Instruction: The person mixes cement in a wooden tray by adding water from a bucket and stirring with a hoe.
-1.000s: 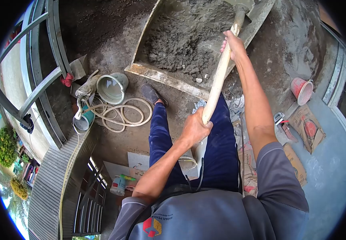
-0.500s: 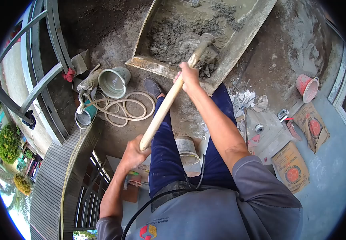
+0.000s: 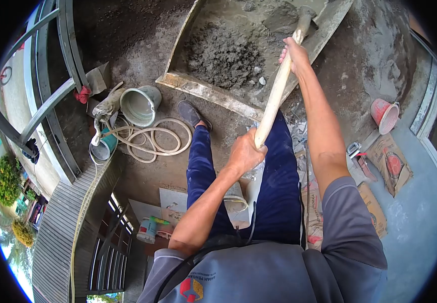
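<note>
Both my hands are wrapped round the pale wooden handle of a hoe [image 3: 277, 88]. My left hand [image 3: 246, 152] grips the butt end, in front of my thighs. Farther up the shaft, close to the head, is my right hand [image 3: 295, 54]. The hoe's head lies at the far right side of a mixing trough [image 3: 203, 92], its blade partly hidden in wet mortar. A lumpy grey heap of mortar [image 3: 223, 55] sits in the trough's near left part, with a few pale lumps at its right edge.
Left of my shoe stand a grey bucket [image 3: 141, 107], a smaller teal bucket [image 3: 103, 146] and a coiled hose [image 3: 165, 151]. Another bucket [image 3: 234, 198] is between my legs. On the right are a red bucket [image 3: 385, 115] and cement bags [image 3: 391, 162]. Metal framing [image 3: 52, 108] rises at left.
The hoe has swung right and away from me, its head moving from the near middle of the trough to its far right. Both hands moved right with it, still gripping the handle.
</note>
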{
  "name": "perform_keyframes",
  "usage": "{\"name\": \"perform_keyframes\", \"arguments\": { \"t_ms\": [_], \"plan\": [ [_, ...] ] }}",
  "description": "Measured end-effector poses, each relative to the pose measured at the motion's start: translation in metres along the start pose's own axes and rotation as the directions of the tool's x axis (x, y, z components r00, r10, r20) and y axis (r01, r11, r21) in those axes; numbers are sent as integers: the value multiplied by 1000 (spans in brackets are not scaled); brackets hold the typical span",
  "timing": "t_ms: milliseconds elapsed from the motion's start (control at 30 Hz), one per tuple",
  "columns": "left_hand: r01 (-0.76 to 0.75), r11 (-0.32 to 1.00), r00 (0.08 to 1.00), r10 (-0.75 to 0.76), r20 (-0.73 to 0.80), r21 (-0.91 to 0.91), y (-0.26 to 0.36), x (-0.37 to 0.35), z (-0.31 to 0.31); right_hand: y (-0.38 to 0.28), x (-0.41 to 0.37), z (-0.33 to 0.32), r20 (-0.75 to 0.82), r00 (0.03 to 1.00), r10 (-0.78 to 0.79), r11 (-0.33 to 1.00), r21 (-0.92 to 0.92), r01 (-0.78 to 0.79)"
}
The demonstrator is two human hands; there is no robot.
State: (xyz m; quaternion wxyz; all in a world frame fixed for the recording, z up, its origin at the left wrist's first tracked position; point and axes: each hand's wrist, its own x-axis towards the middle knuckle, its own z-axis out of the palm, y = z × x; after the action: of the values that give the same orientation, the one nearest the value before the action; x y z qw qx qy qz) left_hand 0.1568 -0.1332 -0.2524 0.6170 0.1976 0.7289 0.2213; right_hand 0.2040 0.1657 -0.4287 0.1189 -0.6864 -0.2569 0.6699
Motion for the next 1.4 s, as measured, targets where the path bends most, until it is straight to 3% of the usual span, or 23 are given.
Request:
{"name": "perform_keyframes", "arguments": {
  "t_ms": [67, 200, 300, 333, 400, 467, 533, 600, 700, 733, 800, 867, 967, 1000, 1067, 1200, 1233, 1400],
  "plan": [
    [75, 997, 997, -75, -9, 32, -15, -14, 3, 48, 13, 2, 36, 994, 105, 994, -39, -103],
    [186, 965, 979, -197, 42, 185, -15, -42, -28, 129, 6, -1, 88, 968, 236, 969, 58, -242],
    [179, 959, 983, -184, 4, 219, -21, -56, -63, 164, -6, 19, 106, 952, 288, 943, 140, -301],
    [191, 957, 981, -194, -10, 219, -22, -70, -76, 174, -7, 28, 114, 918, 381, 898, 192, -397],
    [176, 957, 983, -182, 5, 231, -28, -80, -118, 167, -34, 56, 70, 935, 348, 903, 242, -354],
    [283, 946, 957, -290, 26, 158, -5, -102, -166, 158, -69, 89, 32, 920, 391, 863, 334, -378],
    [110, 966, 993, -117, 19, 233, -31, -129, -205, 150, -120, 122, 52, 928, 369, 838, 412, -356],
    [228, 932, 967, -251, 46, 283, -53, -152, -234, 143, -164, 149, 45, 959, 280, 874, 400, -274],
    [203, 962, 975, -215, 52, 182, -79, -165, -222, 115, -190, 151, 131, 980, 150, 911, 366, -188],
    [121, 969, 991, -130, 26, 216, -86, -160, -205, 100, -187, 143, 112, 987, 115, 918, 368, -149],
    [91, 970, 995, -97, 14, 223, -58, -133, -164, 56, -166, 113, 150, 988, 46, 936, 339, -95],
    [-18, 989, 1000, 20, -14, 150, -41, -98, -113, 3, -144, 81, 87, 995, -56, 978, 203, 37],
    [-59, 994, 998, 59, 1, 93, -3, -37, -44, -35, -65, 22, 67, 991, -118, 992, 52, 115],
    [-57, 996, 998, 57, 2, 72, 5, -21, -26, -35, -40, 8, 86, 990, -112, 989, 111, 102],
    [-21, 996, 1000, 22, -15, 85, 9, -2, 0, -21, 4, -10, 103, 993, -52, 997, 55, 47],
    [120, 983, 993, -117, -31, 137, -11, -19, 2, 70, 23, -7, 96, 972, 215, 976, -1, -216],
    [163, 975, 987, -160, -32, 150, -16, -30, -4, 99, 17, -4, 168, 964, 206, 976, 41, -215],
    [137, 931, 990, -138, -22, 338, -26, -74, -74, 171, -19, 31, 177, 899, 402, 863, 254, -436]
  ]
}}
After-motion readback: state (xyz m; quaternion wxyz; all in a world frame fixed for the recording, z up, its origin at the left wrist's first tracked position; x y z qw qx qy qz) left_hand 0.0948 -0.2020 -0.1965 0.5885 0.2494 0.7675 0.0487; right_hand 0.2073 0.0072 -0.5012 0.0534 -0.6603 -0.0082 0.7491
